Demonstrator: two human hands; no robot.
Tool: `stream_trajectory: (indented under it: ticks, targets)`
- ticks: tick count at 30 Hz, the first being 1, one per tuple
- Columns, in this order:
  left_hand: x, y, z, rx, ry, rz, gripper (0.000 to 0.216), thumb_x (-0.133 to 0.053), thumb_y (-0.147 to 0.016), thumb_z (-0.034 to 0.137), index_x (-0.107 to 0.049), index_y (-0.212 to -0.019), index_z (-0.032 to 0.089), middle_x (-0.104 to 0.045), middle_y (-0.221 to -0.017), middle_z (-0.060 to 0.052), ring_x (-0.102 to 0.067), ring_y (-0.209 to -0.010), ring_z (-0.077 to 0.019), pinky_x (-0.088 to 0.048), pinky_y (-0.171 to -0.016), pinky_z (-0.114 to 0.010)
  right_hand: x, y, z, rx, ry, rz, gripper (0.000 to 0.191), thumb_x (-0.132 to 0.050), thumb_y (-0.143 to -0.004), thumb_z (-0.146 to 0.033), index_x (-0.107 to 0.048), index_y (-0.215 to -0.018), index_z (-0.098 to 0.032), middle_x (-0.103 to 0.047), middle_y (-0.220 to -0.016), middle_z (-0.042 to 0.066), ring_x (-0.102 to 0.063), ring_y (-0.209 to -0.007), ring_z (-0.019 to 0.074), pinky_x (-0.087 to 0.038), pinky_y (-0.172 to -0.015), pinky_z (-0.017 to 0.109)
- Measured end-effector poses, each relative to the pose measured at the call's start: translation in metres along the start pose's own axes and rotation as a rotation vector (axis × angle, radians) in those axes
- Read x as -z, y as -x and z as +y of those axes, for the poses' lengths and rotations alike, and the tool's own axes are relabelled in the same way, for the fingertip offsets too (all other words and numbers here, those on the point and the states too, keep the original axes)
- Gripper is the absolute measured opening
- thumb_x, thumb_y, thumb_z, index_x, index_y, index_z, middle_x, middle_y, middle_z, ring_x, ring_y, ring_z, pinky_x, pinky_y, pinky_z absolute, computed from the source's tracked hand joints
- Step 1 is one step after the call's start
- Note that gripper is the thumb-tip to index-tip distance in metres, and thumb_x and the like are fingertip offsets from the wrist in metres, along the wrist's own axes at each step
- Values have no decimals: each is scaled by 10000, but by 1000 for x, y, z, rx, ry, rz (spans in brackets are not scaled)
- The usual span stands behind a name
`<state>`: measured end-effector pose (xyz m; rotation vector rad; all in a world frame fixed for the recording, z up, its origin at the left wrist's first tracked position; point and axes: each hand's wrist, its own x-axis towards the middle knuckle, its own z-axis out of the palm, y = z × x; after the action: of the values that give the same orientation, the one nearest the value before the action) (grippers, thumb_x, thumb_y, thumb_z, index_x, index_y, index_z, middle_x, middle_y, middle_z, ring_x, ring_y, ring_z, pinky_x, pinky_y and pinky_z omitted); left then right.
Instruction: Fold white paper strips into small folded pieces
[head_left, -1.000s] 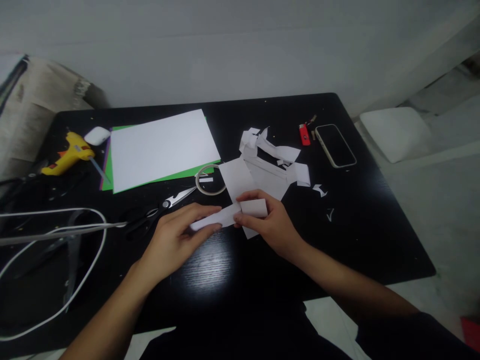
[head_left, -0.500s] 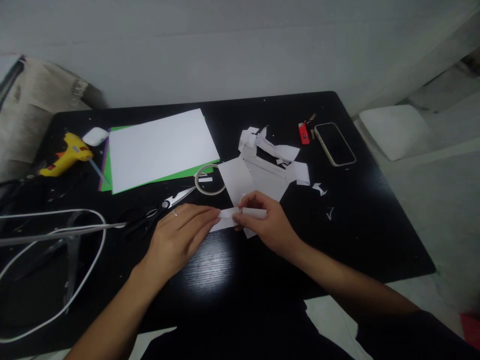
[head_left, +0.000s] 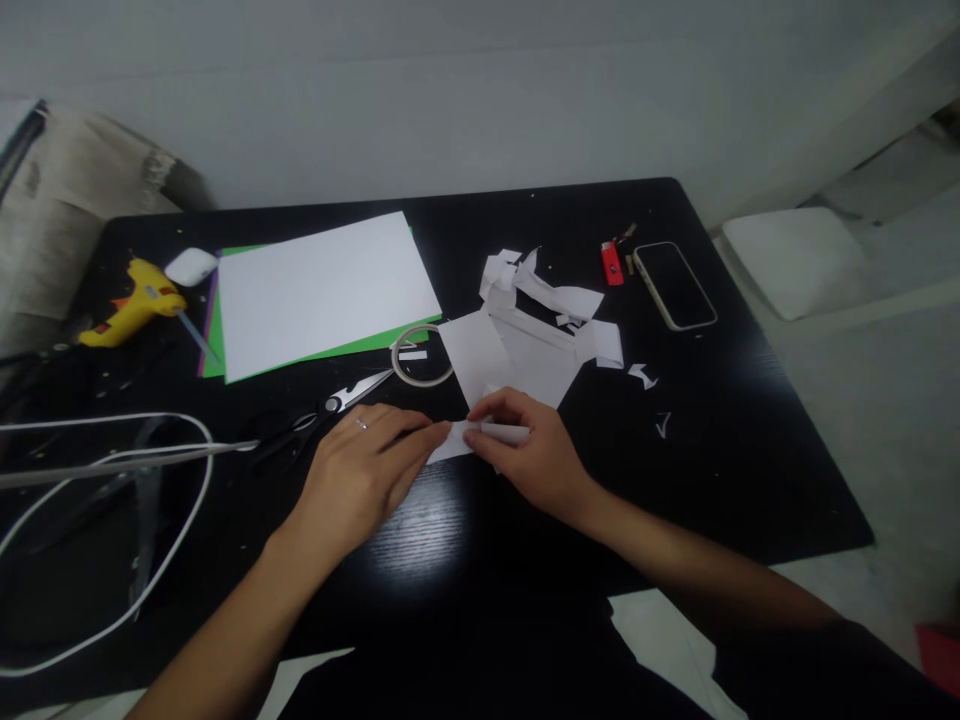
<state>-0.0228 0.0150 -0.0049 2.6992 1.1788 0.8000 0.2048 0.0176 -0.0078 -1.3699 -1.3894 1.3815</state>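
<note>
A small strip of white paper [head_left: 451, 447] lies between my two hands over the black table. My left hand [head_left: 367, 460], with a ring on one finger, has its fingers pressed together on the paper's left end. My right hand [head_left: 529, 445] pinches the folded paper between thumb and fingers, and a flap sticks out under its palm. Just beyond are larger cut pieces of white paper [head_left: 476, 360], partly covered by the right hand. A roll of tape [head_left: 397, 366] lies beside them, and scissors [head_left: 352, 391] rest beyond my left hand.
White sheets [head_left: 322, 300] lie on green sheets [head_left: 375, 344] at the back left. Near them are a yellow glue gun [head_left: 142, 300] and a white case [head_left: 190, 266]. A white cable [head_left: 202, 490] loops at left. A red lighter [head_left: 611, 264] and phone [head_left: 675, 285] lie back right; paper scraps [head_left: 642, 376] are scattered.
My right fingers have closed down over the paper, and its raised flap now shows narrower. My left fingertips have slid slightly right, nearer the right hand. The view has shifted slightly.
</note>
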Motion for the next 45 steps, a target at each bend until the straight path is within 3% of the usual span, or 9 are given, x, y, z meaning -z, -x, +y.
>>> stream_trajectory:
  ticks: [8,14,45]
  targets:
    - [-5,-2,9,103,181,68,122,-720,-969,137,-759,-1082,163,-810,-1061,-74,-786,-925,-202,-658,-825,-354,-2,3,1,100,101,14,109,-755,-865,-192,-775,-957,-247,-788,-873,-22,-734,-792,161,-580,-782,305]
    - [-8,-1,15,143,134,136,102,-742,-956,142,-762,-1052,172,-824,-1047,-66,-807,-908,-195,-677,-807,-328,-3,4,1,136,123,10,125,-735,-878,-184,-777,-978,-246,-804,-883,-18,-756,-793,163,-593,-779,302]
    - [-9,2,24,190,30,106,128,-742,-958,150,-743,-1073,205,-829,-1055,-23,-798,-915,-189,-627,-798,-327,-7,7,6,155,163,-10,106,-810,-876,-267,-759,-969,-264,-801,-893,-6,-754,-792,186,-601,-804,339]
